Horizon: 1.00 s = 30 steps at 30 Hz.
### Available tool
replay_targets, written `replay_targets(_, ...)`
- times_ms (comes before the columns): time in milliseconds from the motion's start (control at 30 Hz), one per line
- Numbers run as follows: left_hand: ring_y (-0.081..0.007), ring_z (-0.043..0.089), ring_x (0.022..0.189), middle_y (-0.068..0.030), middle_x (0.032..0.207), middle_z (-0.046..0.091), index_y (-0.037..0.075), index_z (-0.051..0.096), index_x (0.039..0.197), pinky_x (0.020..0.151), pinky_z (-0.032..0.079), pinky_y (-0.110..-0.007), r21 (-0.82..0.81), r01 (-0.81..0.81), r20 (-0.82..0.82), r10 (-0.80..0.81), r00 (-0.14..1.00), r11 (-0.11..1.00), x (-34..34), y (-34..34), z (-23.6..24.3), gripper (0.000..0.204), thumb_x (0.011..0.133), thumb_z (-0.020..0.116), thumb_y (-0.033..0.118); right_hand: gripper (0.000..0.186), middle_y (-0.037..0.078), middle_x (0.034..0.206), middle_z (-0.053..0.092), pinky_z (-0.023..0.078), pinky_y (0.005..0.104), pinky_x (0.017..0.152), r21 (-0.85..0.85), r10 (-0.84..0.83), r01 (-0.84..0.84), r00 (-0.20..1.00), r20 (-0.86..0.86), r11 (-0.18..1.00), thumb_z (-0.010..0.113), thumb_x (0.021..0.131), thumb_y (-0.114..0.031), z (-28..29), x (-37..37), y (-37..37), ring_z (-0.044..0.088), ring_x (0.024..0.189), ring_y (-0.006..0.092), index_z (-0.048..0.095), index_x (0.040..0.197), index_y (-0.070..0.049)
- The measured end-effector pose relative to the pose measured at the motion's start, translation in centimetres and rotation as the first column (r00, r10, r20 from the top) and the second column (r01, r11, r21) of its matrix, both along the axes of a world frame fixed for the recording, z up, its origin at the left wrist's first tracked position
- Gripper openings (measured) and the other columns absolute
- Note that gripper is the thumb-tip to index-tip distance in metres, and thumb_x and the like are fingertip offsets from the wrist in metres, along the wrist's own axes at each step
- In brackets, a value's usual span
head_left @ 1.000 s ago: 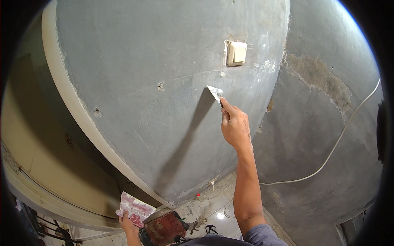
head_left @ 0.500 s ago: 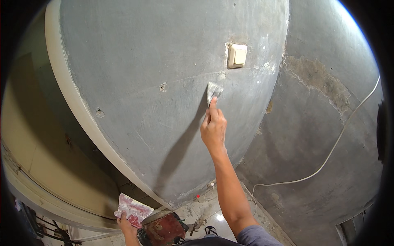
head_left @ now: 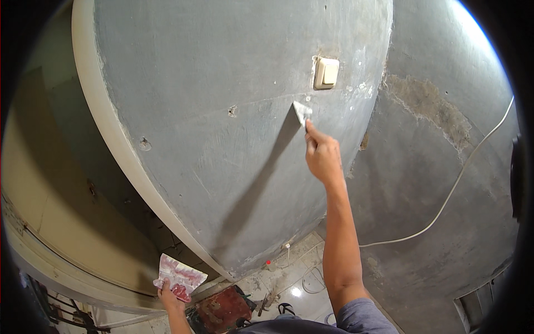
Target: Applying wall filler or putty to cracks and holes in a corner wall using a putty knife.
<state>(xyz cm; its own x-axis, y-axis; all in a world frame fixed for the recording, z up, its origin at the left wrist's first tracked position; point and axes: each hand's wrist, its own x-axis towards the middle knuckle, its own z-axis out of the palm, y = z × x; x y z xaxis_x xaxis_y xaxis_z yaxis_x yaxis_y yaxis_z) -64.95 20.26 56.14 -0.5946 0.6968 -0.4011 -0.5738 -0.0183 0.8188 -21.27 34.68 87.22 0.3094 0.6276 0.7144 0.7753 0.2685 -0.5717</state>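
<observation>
My right hand (head_left: 324, 156) is closed round a putty knife (head_left: 303, 113) smeared with whitish paste. The blade meets or nearly meets the grey wall (head_left: 211, 72), just below and left of a cream light switch (head_left: 327, 73). A small pale patch (head_left: 308, 98) lies close to the blade. Low at the left, my left hand (head_left: 169, 296) grips a flat whitish sheet (head_left: 181, 273) streaked with reddish and white smears. What the sheet is made of I cannot make out.
A pale door frame (head_left: 130, 167) borders the wall on the left. A white cable (head_left: 445, 203) hangs across the right wall, beside a rough bare patch (head_left: 434, 106). Below, a red-brown worn board (head_left: 222, 310) and a small red object (head_left: 268, 262) lie on the floor.
My right hand has moved right with the putty knife, and the blade is turned more edge-on. The left hand keeps hold of the sheet, almost unmoved. The view has shifted slightly.
</observation>
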Motion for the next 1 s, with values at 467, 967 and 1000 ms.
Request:
replay_targets(467, -0.0274, 0.065, 0.089, -0.0117, 0.105, 0.062, 0.002, 0.053, 0.115, 0.072, 0.056, -0.043, 0.033, 0.071, -0.024, -0.070, 0.997, 0.997, -3.9, -0.5, 0.0, 0.031, 0.090, 0.061, 0.018, 0.031, 0.025, 0.070, 0.056, 0.044, 0.0337, 0.056, 0.090, -0.111, 0.106, 0.992, 0.053, 0.990, 0.052, 0.092, -0.011, -1.4, -1.6, 0.8, 0.056, 0.053, 0.0220, 0.062, 0.120, -0.004)
replay_targets(967, -0.0251, 0.065, 0.086, -0.0098, 0.101, 0.060, 0.003, 0.050, 0.114, 0.070, 0.057, -0.041, 0.021, 0.145, -0.014, -0.144, 0.989, 0.989, -2.7, -0.5, 2.5, 0.031, 0.088, 0.062, 0.015, 0.027, 0.006, 0.077, 0.053, 0.051, 0.0281, 0.044, 0.636, 0.630, -0.687, -0.329, -0.703, 0.351, 0.044, 0.100, -0.019, -5.5, -4.5, -9.9, 0.049, 0.047, 0.0105, 0.042, 0.122, -0.003)
replay_targets(1000, -0.0238, 0.064, 0.083, -0.0094, 0.101, 0.060, 0.003, 0.050, 0.112, 0.067, 0.057, -0.039, 0.032, 0.149, -0.004, -0.149, 0.989, 0.988, -2.2, -0.7, 2.7, 0.031, 0.088, 0.064, 0.016, 0.026, 0.007, 0.078, 0.052, 0.051, 0.0272, 0.042, 0.688, 0.640, -0.662, -0.396, -0.658, 0.297, 0.043, 0.100, -0.019, -5.5, -4.4, -9.8, 0.049, 0.047, 0.0104, 0.041, 0.121, -0.003)
